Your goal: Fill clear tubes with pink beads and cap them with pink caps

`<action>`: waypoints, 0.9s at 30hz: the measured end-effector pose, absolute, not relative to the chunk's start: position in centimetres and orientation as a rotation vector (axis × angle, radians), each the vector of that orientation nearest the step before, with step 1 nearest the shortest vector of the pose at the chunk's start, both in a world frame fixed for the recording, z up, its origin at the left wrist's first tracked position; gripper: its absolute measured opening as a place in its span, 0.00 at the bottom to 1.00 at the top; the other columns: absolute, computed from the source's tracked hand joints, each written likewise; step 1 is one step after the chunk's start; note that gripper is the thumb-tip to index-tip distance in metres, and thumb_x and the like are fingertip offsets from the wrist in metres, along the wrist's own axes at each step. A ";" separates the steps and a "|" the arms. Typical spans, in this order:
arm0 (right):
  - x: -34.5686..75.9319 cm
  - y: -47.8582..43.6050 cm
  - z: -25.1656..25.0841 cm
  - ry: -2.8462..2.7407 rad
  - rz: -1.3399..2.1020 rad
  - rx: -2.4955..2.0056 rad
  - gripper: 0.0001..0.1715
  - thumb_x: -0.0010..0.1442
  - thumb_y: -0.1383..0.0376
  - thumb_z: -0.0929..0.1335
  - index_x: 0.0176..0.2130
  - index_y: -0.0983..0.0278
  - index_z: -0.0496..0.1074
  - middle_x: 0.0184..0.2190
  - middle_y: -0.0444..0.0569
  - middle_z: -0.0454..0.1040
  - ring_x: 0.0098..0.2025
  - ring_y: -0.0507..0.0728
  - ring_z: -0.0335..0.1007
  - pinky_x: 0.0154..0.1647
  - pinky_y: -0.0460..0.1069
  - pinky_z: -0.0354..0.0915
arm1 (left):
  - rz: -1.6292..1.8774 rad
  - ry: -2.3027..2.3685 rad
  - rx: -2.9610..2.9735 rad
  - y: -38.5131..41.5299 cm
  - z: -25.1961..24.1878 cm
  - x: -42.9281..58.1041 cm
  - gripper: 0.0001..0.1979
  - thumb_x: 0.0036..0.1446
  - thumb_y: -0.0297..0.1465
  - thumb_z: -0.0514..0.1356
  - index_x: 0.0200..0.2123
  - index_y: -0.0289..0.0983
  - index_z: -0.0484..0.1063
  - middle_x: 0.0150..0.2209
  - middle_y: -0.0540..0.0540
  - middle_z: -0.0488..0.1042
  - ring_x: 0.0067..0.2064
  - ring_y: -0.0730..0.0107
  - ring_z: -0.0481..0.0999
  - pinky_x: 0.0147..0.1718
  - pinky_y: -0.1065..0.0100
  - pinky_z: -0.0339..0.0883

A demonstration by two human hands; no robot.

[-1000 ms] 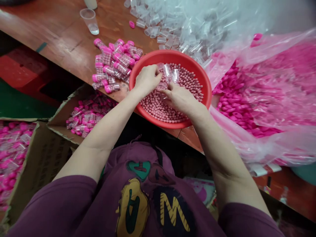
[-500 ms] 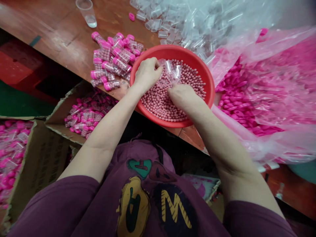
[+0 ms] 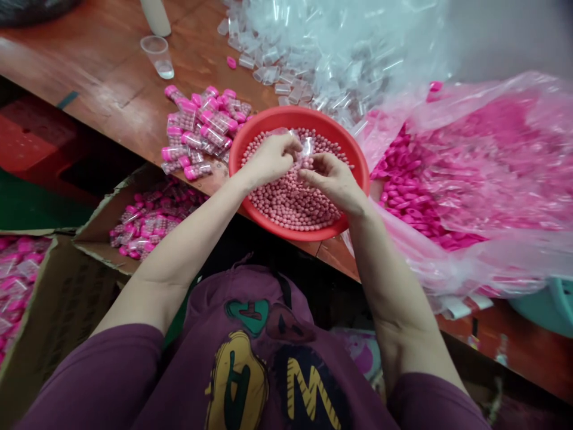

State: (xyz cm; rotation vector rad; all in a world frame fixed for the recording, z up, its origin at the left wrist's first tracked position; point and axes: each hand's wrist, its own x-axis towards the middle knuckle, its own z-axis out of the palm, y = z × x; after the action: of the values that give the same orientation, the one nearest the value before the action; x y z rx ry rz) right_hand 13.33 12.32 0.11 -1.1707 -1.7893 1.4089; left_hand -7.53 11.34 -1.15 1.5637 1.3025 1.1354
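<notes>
A red basin [image 3: 356,206] holds many small pink beads [image 3: 290,206] and a few clear plastic tubes [image 3: 307,146]. Over the basin, my left hand [image 3: 275,158] has its fingers closed on a clear tube among the beads. My right hand [image 3: 330,177] is just to the right of it, thumb and forefinger apart, with fingertips near the tubes and beads; nothing shows between them. Left of the basin lies a pile of bead-filled tubes with pink caps [image 3: 201,128].
Empty clear tubes [image 3: 295,89] are heaped behind the basin, and loose pink caps [image 3: 403,191] lie in plastic at the right. A clear cup [image 3: 159,57] stands at the back left. Below left are cardboard boxes [image 3: 62,298] of filled tubes.
My right hand has come up out of the beads and its fingers have parted. My left hand stays closed at the tubes. The view has shifted, showing more of the table's back.
</notes>
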 end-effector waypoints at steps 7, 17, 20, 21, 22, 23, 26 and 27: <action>13.4 12.2 -0.5 -1.604 1.236 -1.285 0.43 0.54 0.28 0.80 0.46 0.54 0.67 0.36 0.44 0.77 0.33 0.56 0.73 0.32 0.51 0.70 | 1.095 1.072 1.288 10.0 1.6 -4.2 0.17 0.54 0.12 0.61 0.41 0.32 0.83 0.39 0.46 0.86 0.43 0.69 0.83 0.47 0.69 0.74; 17.1 11.8 2.2 -1.998 1.184 -1.232 0.30 0.72 0.52 0.70 0.69 0.53 0.69 0.60 0.52 0.80 0.47 0.59 0.80 0.39 0.52 0.78 | 0.985 0.899 0.847 8.6 2.4 -4.0 0.12 0.62 0.15 0.60 0.42 0.35 0.79 0.36 0.48 0.80 0.36 0.73 0.80 0.35 0.72 0.73; 17.0 11.9 2.7 -2.089 1.088 -1.233 0.25 0.73 0.56 0.67 0.66 0.55 0.76 0.53 0.51 0.83 0.47 0.61 0.79 0.47 0.56 0.79 | 0.948 0.880 0.830 8.7 2.4 -4.1 0.13 0.61 0.14 0.59 0.42 0.35 0.78 0.33 0.50 0.77 0.34 0.73 0.78 0.34 0.71 0.71; 17.0 12.0 2.8 -2.106 1.070 -1.226 0.24 0.73 0.56 0.68 0.64 0.56 0.78 0.50 0.51 0.83 0.46 0.61 0.79 0.48 0.57 0.79 | 0.943 0.891 0.826 8.7 2.4 -4.2 0.14 0.61 0.14 0.58 0.41 0.35 0.77 0.32 0.50 0.76 0.33 0.73 0.77 0.34 0.70 0.70; 17.0 12.1 2.9 -2.114 1.062 -1.209 0.22 0.72 0.56 0.68 0.61 0.56 0.79 0.47 0.50 0.83 0.45 0.60 0.78 0.48 0.57 0.78 | 0.939 0.906 0.830 8.6 2.4 -4.2 0.14 0.60 0.13 0.58 0.40 0.35 0.77 0.31 0.51 0.75 0.32 0.73 0.77 0.33 0.70 0.69; 17.0 12.1 3.0 -2.116 1.074 -1.182 0.21 0.70 0.56 0.70 0.59 0.57 0.80 0.46 0.50 0.82 0.44 0.60 0.77 0.48 0.56 0.78 | 0.933 0.922 0.841 8.6 2.5 -4.3 0.14 0.59 0.13 0.58 0.39 0.35 0.78 0.30 0.50 0.75 0.31 0.74 0.76 0.33 0.70 0.67; 17.1 12.1 3.0 -2.121 1.176 -1.108 0.20 0.66 0.54 0.73 0.55 0.58 0.78 0.45 0.49 0.81 0.45 0.59 0.77 0.47 0.55 0.77 | 0.934 0.945 0.889 8.4 2.4 -4.5 0.13 0.59 0.13 0.59 0.38 0.34 0.79 0.31 0.50 0.75 0.30 0.75 0.73 0.33 0.70 0.65; 17.1 12.1 3.0 -2.121 1.203 -1.102 0.21 0.66 0.54 0.74 0.55 0.57 0.76 0.46 0.49 0.81 0.46 0.59 0.78 0.48 0.55 0.76 | 0.936 0.946 0.899 8.3 2.4 -4.5 0.13 0.59 0.13 0.59 0.38 0.34 0.79 0.31 0.49 0.75 0.31 0.75 0.72 0.33 0.70 0.65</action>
State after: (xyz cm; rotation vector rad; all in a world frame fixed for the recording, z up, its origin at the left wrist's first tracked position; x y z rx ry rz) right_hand 17.15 12.08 2.98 -1.1022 -2.1211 1.2031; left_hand -4.54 8.32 2.43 0.8992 0.9461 0.9357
